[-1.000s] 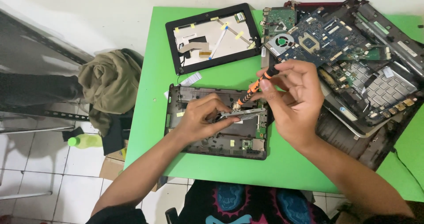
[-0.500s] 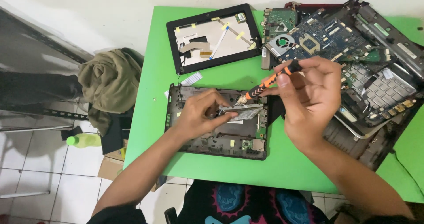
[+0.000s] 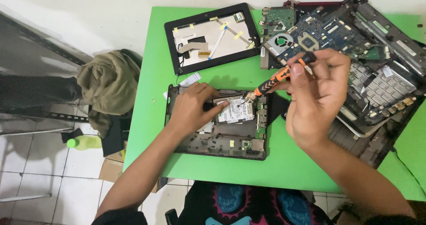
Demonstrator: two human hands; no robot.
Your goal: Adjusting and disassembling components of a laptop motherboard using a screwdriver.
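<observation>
A: Near edge of the table (image 3: pixel 284 172) first. What's there?

B: Open laptop base (image 3: pixel 216 132), underside up, close to the near edge, left of centre. Left hand (image 3: pixel 193 109) lies on it, palm down, fingers spread, fingertips pinning the drive (image 3: pixel 237 110). Not gripping anything, just pressing.

A: Right hand (image 3: pixel 317 98)?

B: Closed round the screwdriver (image 3: pixel 279 78), orange & black, held near the top of the handle. Shaft slants down-left, tip at the drive's right corner by the base's right side. Can't tell if it's seated in a screw, too small.

A: How to do it well, imo?

B: Stand the driver more upright so the tip doesn't cam out, push down a bit while turning. Keep left hand's fingertips off the tip's path but firm on the drive so it doesn't shift. Slow turns w/ fingertips.

A: Further back?

B: Bezel (image 3: pixel 212 36) w/ taped cables near the far edge, left. Bare board w/ fan (image 3: pixel 306 36) at the far right, resting on a second gutted chassis (image 3: pixel 381 74) by the right edge. Off the table's left edge, an olive cloth (image 3: pixel 108 85).
</observation>
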